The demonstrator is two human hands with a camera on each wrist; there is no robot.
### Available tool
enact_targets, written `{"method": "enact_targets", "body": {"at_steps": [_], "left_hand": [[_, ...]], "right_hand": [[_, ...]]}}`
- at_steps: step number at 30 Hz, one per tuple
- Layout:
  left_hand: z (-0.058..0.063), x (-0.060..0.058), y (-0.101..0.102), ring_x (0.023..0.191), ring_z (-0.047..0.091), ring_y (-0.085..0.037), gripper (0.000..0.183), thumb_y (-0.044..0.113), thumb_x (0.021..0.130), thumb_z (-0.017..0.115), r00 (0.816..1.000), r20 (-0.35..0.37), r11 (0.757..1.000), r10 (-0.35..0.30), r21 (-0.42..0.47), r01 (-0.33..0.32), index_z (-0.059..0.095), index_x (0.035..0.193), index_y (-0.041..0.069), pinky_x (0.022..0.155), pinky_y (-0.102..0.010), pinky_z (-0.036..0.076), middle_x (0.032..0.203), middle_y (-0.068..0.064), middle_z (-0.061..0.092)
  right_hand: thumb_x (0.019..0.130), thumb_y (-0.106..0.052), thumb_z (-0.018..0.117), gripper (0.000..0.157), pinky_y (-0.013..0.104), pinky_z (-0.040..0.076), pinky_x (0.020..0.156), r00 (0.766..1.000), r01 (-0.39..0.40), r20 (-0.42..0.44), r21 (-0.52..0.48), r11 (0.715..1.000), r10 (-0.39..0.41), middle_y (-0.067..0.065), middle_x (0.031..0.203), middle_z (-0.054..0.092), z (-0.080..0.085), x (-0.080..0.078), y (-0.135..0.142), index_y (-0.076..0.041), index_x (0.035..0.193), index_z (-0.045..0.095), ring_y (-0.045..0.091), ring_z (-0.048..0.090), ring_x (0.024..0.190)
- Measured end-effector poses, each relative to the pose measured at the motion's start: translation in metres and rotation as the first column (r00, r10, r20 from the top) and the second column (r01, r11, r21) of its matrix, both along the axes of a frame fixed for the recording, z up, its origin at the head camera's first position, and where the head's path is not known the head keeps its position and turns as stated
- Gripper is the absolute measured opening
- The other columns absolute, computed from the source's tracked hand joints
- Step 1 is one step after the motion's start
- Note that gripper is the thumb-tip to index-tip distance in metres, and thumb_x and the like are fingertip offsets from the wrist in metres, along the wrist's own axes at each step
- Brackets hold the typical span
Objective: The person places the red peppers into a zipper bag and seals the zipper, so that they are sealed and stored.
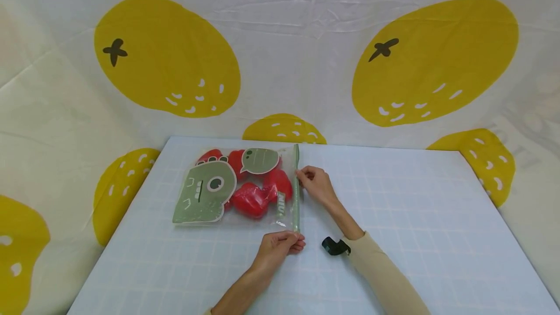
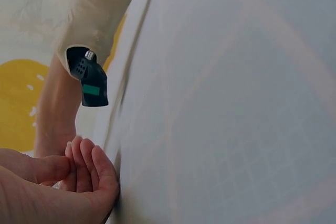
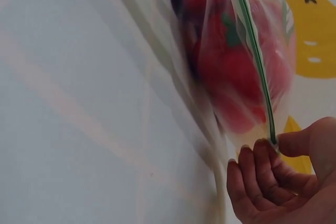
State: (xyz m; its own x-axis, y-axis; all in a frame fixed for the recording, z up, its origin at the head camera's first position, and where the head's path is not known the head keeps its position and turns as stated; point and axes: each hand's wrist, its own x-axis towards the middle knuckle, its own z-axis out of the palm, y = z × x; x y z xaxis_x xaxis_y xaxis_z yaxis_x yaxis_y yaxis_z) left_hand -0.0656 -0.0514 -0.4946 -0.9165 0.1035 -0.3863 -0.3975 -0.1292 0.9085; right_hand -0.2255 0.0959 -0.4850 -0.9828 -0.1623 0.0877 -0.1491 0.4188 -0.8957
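Observation:
A clear zip bag (image 1: 286, 162) with a green cartoon monster print lies on the left half of the table, its green-edged zip side facing right. Inside are several red rounded things (image 1: 250, 200); one shows a green patch in the right wrist view. My left hand (image 1: 275, 253) pinches the near corner of the zip edge between thumb and forefinger. Further along that edge, my right hand (image 1: 318, 184) pinches the green zip strip (image 3: 258, 59) between thumb and fingertips, the other fingers curled below. The left wrist view shows the left hand (image 2: 79, 182) close above the table.
A pale blue checked cloth (image 1: 415, 208) covers the table. Behind and around it hangs a white sheet (image 1: 297, 72) printed with large yellow fruit. A black wrist camera (image 1: 334, 246) sticks out from the right sleeve (image 1: 385, 271).

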Motion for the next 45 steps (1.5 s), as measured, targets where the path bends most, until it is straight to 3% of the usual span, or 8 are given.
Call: {"method": "enact_targets", "body": {"at_steps": [9,32,45], "left_hand": [[0.002,0.001,0.0,0.085,0.073,-0.016,0.027,0.013,0.101,0.065,1.0,-0.028,1.0,-0.003,0.025,0.004,0.072,0.111,-0.011,0.086,-0.031,0.061,0.096,-0.013,0.076],[-0.004,0.0,-0.003,0.088,0.074,-0.02,0.027,0.013,0.101,0.064,1.0,-0.003,1.0,-0.027,-0.003,0.027,0.072,0.113,-0.01,0.087,-0.033,0.06,0.099,-0.014,0.076],[-0.001,0.001,-0.003,0.091,0.074,-0.021,0.028,0.016,0.102,0.065,0.999,0.0,0.999,-0.042,-0.031,0.042,0.073,0.114,-0.008,0.088,-0.033,0.06,0.1,-0.013,0.076]], "right_hand": [[0.102,-0.024,0.065,0.025,0.024,0.047,0.059,1.0,0.015,-0.011,0.02,1.0,-0.015,0.005,0.074,0.065,0.001,-0.011,-0.003,-0.001,0.093,0.072,0.015,0.057,0.067],[0.103,-0.024,0.062,0.029,0.026,0.044,0.061,0.996,0.083,-0.036,0.033,0.996,-0.082,0.007,0.073,0.064,0.005,-0.049,-0.009,0.001,0.093,0.072,0.018,0.054,0.066],[0.102,-0.024,0.061,0.03,0.024,0.043,0.059,0.991,0.116,-0.069,0.049,0.992,-0.112,0.007,0.072,0.062,0.009,-0.069,-0.015,0.003,0.093,0.071,0.018,0.052,0.065]]}}
